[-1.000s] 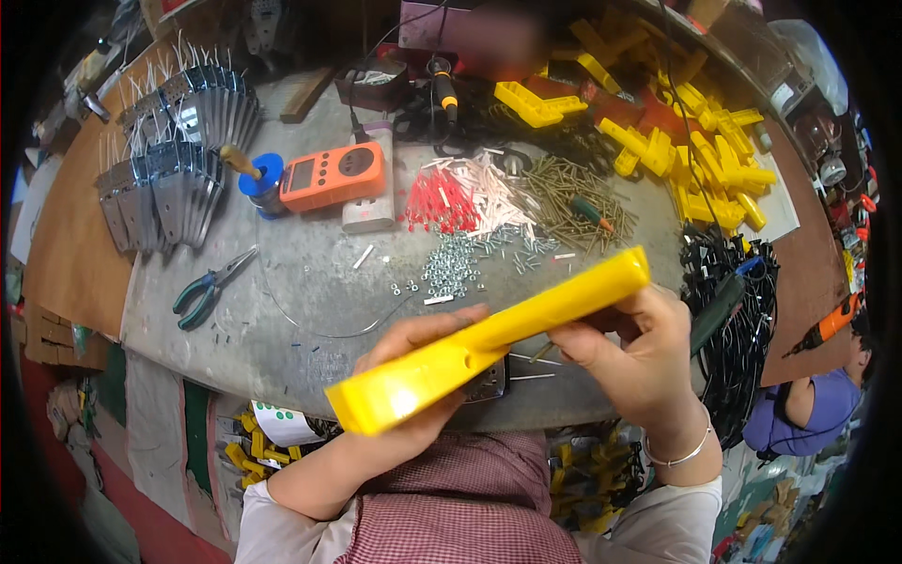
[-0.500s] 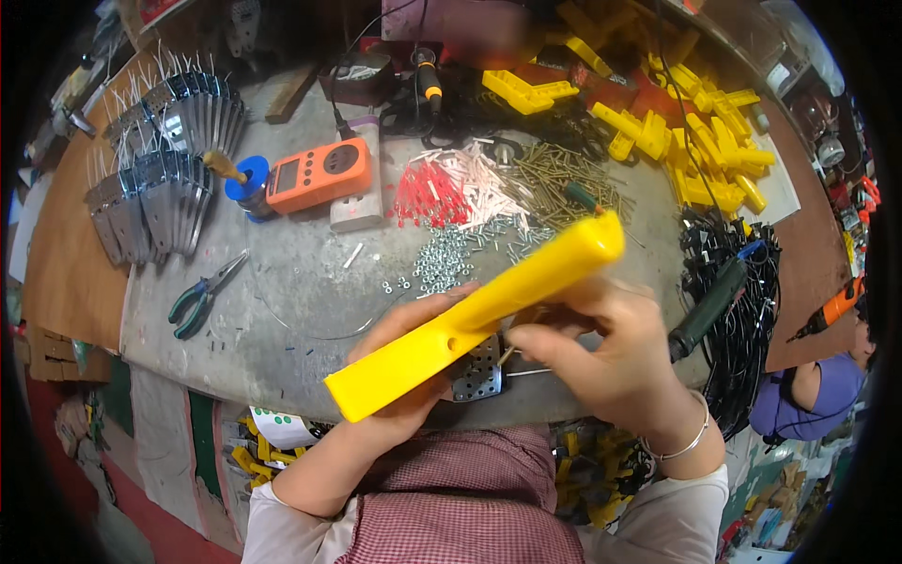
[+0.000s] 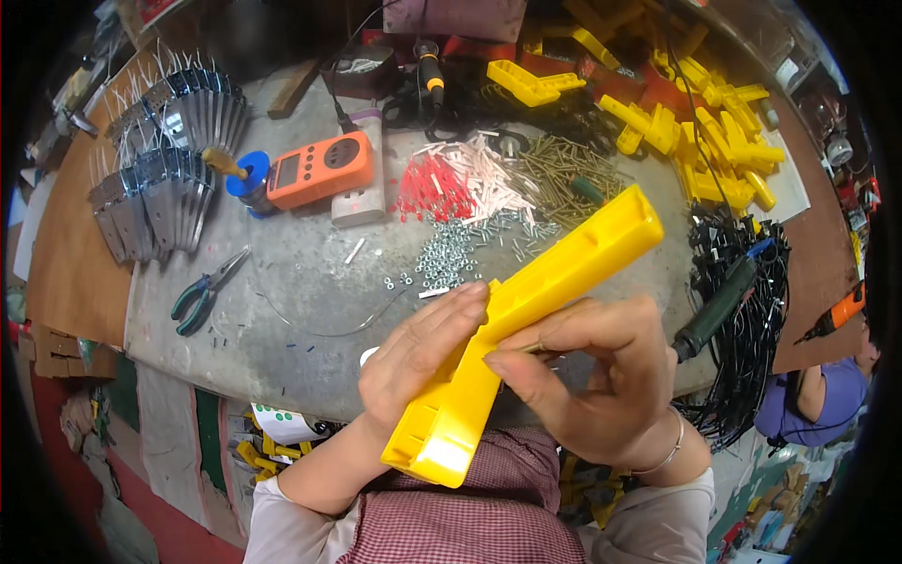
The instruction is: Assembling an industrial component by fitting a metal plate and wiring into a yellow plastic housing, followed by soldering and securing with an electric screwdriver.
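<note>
An angled yellow plastic casing [image 3: 575, 256] hangs tilted over the front of the bench, its long arm pointing up to the right. My left hand [image 3: 421, 362] is wrapped round its lower part, thumb side hidden behind the plastic. Close against the casing's right side, my right hand [image 3: 606, 381] pinches a thin brass-coloured screw [image 3: 536, 348] between thumb and fingertips. Beyond the casing lie a pile of similar brass screws [image 3: 568, 174], small silver nuts [image 3: 442, 258], white sleeves [image 3: 484, 174] and red-ended pieces [image 3: 432, 191].
Pliers [image 3: 209, 293], an orange multimeter [image 3: 319, 169] and a blue spool [image 3: 249, 183] are at left, near stacked metal plates [image 3: 155, 202]. A green-handled tool [image 3: 716, 310] lies by black cables [image 3: 742, 348] at right. Yellow casings [image 3: 728, 150] are heaped far right; another person [image 3: 810, 399] is beyond.
The casing has been turned over and swung, showing its hollow ribbed side. The perforated metal plate seen beneath it before is now hidden. My right hand keeps its pinch.
</note>
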A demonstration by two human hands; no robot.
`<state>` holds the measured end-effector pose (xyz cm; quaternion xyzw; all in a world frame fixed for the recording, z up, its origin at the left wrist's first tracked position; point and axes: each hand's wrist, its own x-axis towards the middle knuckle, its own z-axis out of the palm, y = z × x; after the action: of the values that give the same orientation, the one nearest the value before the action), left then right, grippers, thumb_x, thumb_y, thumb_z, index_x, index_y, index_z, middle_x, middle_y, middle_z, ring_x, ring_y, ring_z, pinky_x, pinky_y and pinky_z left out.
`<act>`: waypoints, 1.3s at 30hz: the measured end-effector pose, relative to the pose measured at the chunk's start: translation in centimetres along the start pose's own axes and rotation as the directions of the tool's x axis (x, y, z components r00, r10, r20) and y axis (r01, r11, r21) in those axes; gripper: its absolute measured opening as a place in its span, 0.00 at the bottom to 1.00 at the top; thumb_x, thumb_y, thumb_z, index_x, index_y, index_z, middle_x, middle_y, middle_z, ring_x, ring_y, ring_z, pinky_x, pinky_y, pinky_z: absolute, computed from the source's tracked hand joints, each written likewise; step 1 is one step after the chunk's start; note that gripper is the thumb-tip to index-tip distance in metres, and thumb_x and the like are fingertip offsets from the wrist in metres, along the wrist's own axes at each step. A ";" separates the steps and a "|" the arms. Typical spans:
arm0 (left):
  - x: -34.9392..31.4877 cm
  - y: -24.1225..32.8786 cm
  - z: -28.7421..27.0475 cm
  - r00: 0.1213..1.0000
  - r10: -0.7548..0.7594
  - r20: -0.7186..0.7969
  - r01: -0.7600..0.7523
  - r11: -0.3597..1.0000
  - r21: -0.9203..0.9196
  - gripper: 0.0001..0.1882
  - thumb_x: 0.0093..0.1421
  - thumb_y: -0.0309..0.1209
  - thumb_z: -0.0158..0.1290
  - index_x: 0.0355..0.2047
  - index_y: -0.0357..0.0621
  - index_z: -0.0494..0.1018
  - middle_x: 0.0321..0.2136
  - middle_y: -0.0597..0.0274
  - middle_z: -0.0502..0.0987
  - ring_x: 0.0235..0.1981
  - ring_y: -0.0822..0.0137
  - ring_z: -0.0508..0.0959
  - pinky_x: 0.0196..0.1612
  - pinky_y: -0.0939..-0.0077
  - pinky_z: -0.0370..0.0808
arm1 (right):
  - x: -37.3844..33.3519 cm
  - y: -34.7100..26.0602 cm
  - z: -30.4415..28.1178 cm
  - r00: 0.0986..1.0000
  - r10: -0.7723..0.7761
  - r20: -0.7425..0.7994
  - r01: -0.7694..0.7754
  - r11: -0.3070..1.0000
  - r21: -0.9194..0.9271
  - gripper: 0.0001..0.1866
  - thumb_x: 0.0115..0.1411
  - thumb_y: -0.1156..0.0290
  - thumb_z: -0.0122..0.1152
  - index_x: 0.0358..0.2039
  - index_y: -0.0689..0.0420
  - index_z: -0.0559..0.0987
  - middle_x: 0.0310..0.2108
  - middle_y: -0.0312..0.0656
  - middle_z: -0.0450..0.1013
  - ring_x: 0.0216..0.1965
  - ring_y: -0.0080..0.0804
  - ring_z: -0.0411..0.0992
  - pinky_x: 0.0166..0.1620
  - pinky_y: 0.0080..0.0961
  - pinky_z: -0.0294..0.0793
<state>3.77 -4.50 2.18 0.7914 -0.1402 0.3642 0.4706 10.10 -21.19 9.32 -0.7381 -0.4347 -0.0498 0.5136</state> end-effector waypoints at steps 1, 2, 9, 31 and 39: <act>0.3 0.5 -0.4 0.995 -0.063 0.079 0.063 0.998 0.008 0.22 0.54 0.23 0.58 0.50 0.32 0.71 0.49 0.44 0.75 0.51 0.50 0.76 0.53 0.65 0.74 | -0.1 0.2 -0.2 0.999 -0.024 0.040 0.026 0.999 -0.040 0.13 0.52 0.81 0.67 0.38 0.63 0.74 0.38 0.48 0.75 0.37 0.36 0.77 0.37 0.23 0.77; 0.4 0.7 -0.7 0.979 -0.127 0.158 0.125 0.992 0.021 0.21 0.54 0.22 0.57 0.50 0.32 0.71 0.49 0.45 0.75 0.51 0.51 0.76 0.52 0.64 0.74 | 0.0 0.0 -0.6 0.999 -0.014 0.039 0.015 0.999 -0.039 0.13 0.52 0.81 0.67 0.38 0.63 0.74 0.38 0.48 0.75 0.37 0.36 0.77 0.37 0.23 0.77; 3.2 0.7 -2.9 0.668 -0.482 0.567 0.736 0.538 -0.410 0.27 0.52 0.29 0.62 0.52 0.37 0.68 0.43 0.60 0.76 0.45 0.67 0.76 0.48 0.71 0.73 | 1.2 -0.4 -3.2 0.901 -0.272 0.339 0.429 0.433 -0.793 0.24 0.43 0.71 0.67 0.45 0.52 0.79 0.41 0.39 0.71 0.44 0.36 0.71 0.51 0.39 0.71; -1.0 -1.5 0.1 0.798 -0.236 0.554 0.148 0.969 0.199 0.39 0.39 0.39 0.65 0.53 0.37 0.68 0.49 0.52 0.73 0.49 0.50 0.73 0.50 0.58 0.67 | -0.6 8.0 -6.0 0.691 0.320 0.648 -0.230 0.948 -0.222 0.22 0.43 0.65 0.73 0.38 0.61 0.77 0.29 0.45 0.70 0.31 0.46 0.71 0.34 0.32 0.70; -1.6 -1.9 0.0 0.829 -0.216 0.516 0.144 0.974 0.177 0.38 0.42 0.43 0.63 0.53 0.37 0.69 0.49 0.52 0.73 0.50 0.50 0.72 0.51 0.58 0.67 | -1.2 7.9 -5.2 0.696 0.385 0.606 -0.308 0.923 -0.232 0.21 0.40 0.68 0.75 0.36 0.60 0.80 0.25 0.45 0.69 0.28 0.44 0.70 0.32 0.33 0.68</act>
<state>3.80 -3.70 -0.18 0.8997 -0.1655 0.0929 0.3930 16.81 -26.82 5.52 -0.8062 -0.4329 0.2784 0.2918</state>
